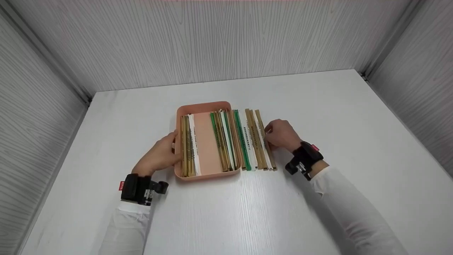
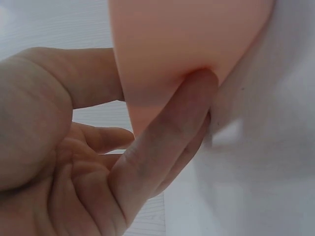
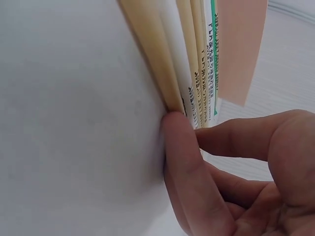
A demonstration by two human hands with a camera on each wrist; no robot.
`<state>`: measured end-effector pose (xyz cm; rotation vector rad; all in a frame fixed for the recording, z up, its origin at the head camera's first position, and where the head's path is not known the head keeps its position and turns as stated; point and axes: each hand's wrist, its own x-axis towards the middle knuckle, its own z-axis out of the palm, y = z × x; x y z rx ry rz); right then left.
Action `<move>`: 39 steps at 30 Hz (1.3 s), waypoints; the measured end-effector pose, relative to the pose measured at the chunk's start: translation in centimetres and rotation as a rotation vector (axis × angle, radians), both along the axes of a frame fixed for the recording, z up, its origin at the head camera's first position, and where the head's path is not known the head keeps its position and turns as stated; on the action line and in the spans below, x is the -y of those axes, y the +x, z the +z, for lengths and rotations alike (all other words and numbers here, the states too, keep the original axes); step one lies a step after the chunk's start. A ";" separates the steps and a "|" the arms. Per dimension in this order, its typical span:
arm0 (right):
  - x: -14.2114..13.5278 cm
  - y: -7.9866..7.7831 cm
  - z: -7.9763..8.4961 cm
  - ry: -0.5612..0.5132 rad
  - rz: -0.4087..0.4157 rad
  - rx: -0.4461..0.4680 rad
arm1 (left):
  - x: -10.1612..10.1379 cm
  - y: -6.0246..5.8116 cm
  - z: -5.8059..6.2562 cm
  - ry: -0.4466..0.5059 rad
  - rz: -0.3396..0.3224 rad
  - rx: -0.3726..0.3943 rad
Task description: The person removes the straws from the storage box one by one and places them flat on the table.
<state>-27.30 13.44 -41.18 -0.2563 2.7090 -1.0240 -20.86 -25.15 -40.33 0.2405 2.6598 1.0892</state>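
My left hand (image 1: 161, 154) grips the left wall of a shallow salmon-pink tray (image 1: 204, 178). In the left wrist view its thumb crosses the rim and the fingers press the outer side of the tray (image 2: 162, 39). At the tray's right, my right hand (image 1: 281, 134) pinches the outermost brown paper-wrapped straw (image 1: 260, 122) of a row on the table. In the right wrist view a fingertip meets the edge of this brown straw (image 3: 156, 54), with the thumb across from it. Beside it lie a white straw (image 1: 268, 159), more brown ones and a green straw (image 1: 246, 156).
Inside the tray, brown and white straws (image 1: 193, 141) line the left wall, and a mixed green, brown and white bunch (image 1: 226, 141) lies along the right wall. Bare tray floor (image 1: 208, 145) shows between them. Wood-grain panels (image 1: 226, 39) enclose the white table (image 1: 212, 212) at back and sides.
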 end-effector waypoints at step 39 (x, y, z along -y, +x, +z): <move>20.4 1.6 2.2 0.268 0.456 -0.097 | -0.4 0.3 0.2 0.062 -0.010 0.029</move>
